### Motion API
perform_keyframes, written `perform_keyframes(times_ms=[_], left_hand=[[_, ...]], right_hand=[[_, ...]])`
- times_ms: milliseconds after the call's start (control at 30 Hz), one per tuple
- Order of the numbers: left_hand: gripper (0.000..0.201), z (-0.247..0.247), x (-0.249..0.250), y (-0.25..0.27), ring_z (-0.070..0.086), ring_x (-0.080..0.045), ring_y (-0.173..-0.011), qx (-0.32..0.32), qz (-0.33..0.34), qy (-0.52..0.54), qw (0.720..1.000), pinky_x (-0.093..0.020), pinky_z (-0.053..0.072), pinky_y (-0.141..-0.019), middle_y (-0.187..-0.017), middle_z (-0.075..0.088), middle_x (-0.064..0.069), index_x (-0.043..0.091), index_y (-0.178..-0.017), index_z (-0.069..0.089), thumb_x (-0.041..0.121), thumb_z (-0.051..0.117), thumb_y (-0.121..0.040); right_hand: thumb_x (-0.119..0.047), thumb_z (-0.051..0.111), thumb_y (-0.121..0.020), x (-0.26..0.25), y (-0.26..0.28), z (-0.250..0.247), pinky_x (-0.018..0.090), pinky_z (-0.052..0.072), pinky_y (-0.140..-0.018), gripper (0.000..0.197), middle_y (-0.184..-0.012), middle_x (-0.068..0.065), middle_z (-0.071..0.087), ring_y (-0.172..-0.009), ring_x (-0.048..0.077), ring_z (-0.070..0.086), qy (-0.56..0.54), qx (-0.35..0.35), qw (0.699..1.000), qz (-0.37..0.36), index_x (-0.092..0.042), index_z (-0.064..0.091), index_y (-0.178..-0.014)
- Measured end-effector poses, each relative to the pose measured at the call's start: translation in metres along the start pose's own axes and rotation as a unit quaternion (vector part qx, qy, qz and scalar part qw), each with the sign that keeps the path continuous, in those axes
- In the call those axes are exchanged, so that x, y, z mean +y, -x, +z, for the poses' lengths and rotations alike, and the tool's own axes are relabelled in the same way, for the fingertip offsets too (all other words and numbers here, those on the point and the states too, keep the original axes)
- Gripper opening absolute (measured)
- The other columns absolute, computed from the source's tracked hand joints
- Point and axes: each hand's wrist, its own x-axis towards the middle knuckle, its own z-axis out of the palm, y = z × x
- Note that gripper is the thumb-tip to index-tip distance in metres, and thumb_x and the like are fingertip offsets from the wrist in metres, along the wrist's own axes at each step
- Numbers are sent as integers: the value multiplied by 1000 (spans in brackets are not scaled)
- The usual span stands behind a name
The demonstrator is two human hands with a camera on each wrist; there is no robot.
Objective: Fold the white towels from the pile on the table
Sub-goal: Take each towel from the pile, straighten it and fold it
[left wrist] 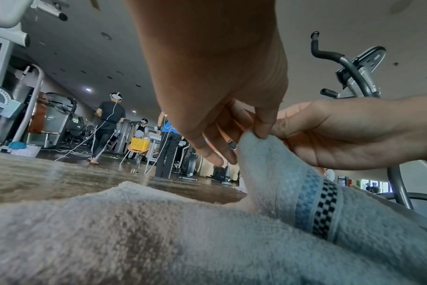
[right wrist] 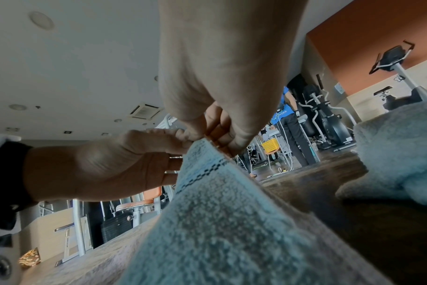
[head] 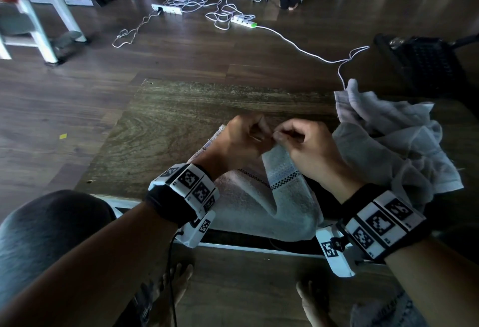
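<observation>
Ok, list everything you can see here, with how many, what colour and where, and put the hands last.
towel: one, white with a checked band, near table edge, corner lifted
towel pile: one, white, table's right side
table: one, dark wood, in front of the person
power strips: three, white, on floor beyond with cables
basket: one, yellow, far background
exercise bike: one, grey, right background
left hand: pinches the towel's corner
right hand: pinches the same corner
</observation>
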Motion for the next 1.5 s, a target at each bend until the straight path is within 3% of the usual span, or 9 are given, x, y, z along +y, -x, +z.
perform_keyframes(times_ms=[467,600,733,833,933,1067,1167,1367,1500], left_hand=[[19,3,-6,1,69,-29,-73,-32,-19,-24,999,-48,55,-64,-81,73,-9,6,-83,71,22,80,-76],[22,0,-4,0,71,-20,-78,-54,-45,-19,997,-43,56,-74,-85,75,-3,11,-88,76,31,78,-79],[15,-5,-8,4,66,-13,-70,-110,-39,-64,991,-41,55,-68,-78,71,5,22,-75,73,36,73,-81],[15,-19,-9,6,67,-8,-76,-93,-55,-124,986,-33,54,-70,-91,73,9,20,-78,77,35,75,-80],[21,-44,-8,8,60,0,-68,-48,-84,-218,971,-20,46,-63,-87,71,10,19,-87,77,39,74,-81],[34,-73,-5,16,63,-11,-85,-11,-134,-306,942,-36,49,-89,-97,72,8,23,-97,74,51,73,-77],[31,-83,1,25,61,-15,-101,-2,-128,-381,916,-37,38,-101,-104,72,7,23,-96,74,49,72,-79],[26,-104,-3,43,59,-20,-105,-7,-133,-417,899,-36,34,-99,-108,71,4,21,-95,74,44,70,-82],[22,-120,9,48,61,-20,-81,-26,-96,-347,933,-24,43,-70,-92,71,-6,8,-88,74,29,70,-87]], right_hand=[[-22,75,-87,6,-3,-4,26,52,-67,1,-79,-7,73,-74,9,69,-3,-23,1000,-20,-22,74,-87],[-17,72,-88,1,-1,-5,20,50,-68,8,-79,-8,72,-73,5,66,-5,-1,998,-61,-23,73,-83],[-12,69,-90,-6,-2,-11,11,45,-74,6,-85,-10,72,-79,-1,64,-49,21,995,-87,-17,73,-89],[-12,67,-91,-7,-6,-20,10,45,-76,6,-87,-10,71,-79,-3,62,-67,62,992,-85,-14,72,-93],[-12,66,-91,-1,-12,-31,10,46,-76,6,-88,-5,72,-78,-1,62,-73,108,989,-73,-15,71,-93],[-18,67,-91,16,-16,-37,13,46,-70,6,-80,-9,69,-72,1,61,-30,140,989,-28,-23,70,-89],[-20,66,-91,28,-17,-41,11,44,-66,6,-79,-7,68,-68,-1,58,-11,161,987,8,-23,69,-87],[-20,65,-93,34,-13,-53,22,46,-75,5,-85,0,69,-79,11,61,7,187,982,34,-20,70,-92],[-22,63,-95,28,-7,-58,17,44,-71,6,-86,0,67,-82,11,60,14,187,982,40,-20,69,-94]])
